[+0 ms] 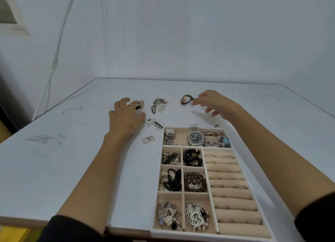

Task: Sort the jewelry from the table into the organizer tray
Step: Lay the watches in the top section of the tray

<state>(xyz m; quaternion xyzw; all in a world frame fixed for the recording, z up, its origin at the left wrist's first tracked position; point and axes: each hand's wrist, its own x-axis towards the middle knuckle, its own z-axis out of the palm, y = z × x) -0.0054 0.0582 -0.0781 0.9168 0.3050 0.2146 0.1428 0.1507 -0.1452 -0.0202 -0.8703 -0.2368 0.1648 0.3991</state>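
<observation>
Jewelry fills most of the tray [210, 231], which sits at the table's [63, 160] near right edge. Its far compartment holds two steel watches [195, 137] and a tangle of beaded bracelets [217, 139]; six small cells hold chains, dark bead bracelets [192, 157] and pendants [195, 215]; the ring rolls [233, 192] on the right carry several rings. Loose on the table beyond the tray lie a strap watch [186, 99], small scattered pieces [157, 106] and a flat card [148, 139]. Left hand [125, 117] rests palm down, fingers closed over a small box-like object [138, 105] whose identity is unclear. Right hand [215, 104] hovers with fingers spread, fingertips just beside the strap watch, holding nothing. Scattered pieces lie between the two hands.
</observation>
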